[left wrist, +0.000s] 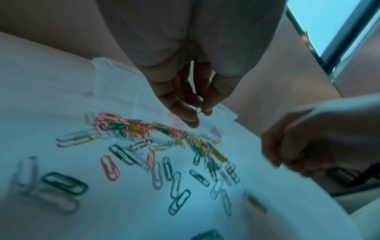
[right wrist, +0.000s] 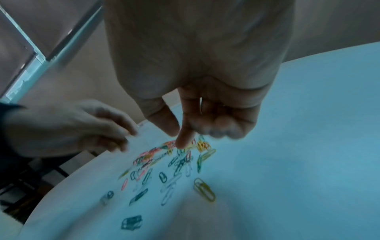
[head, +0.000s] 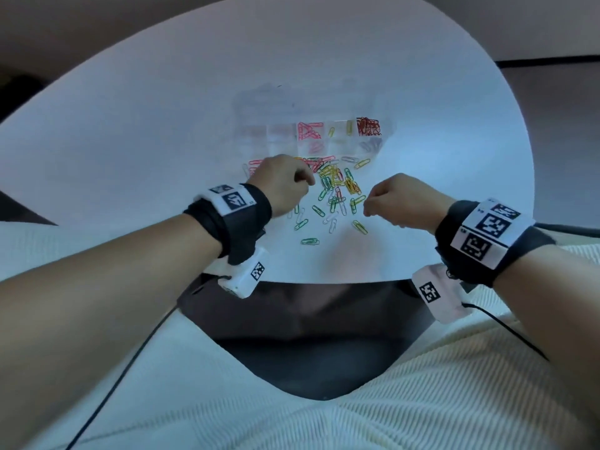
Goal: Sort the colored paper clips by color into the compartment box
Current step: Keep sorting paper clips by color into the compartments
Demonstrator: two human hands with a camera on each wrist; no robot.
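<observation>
Left wrist view: my left hand point(left wrist: 185, 91) pinches a thin dark wire paper clip point(left wrist: 198, 110); right hand point(head: 401, 201) (fingers curled) grasps nothing I can see above the scattered coloured paper clips point(head: 334, 190).

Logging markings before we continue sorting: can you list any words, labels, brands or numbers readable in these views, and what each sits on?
No readable words, brands or numbers in any view.
Left wrist band: black-and-white square code patterns only, no letters.
Right wrist band: same kind of code patterns; tiny marks beside them, too small to read.
Wrist camera housings: one code square each, no text.
Compartment box and paper clips: no label visible.
</observation>
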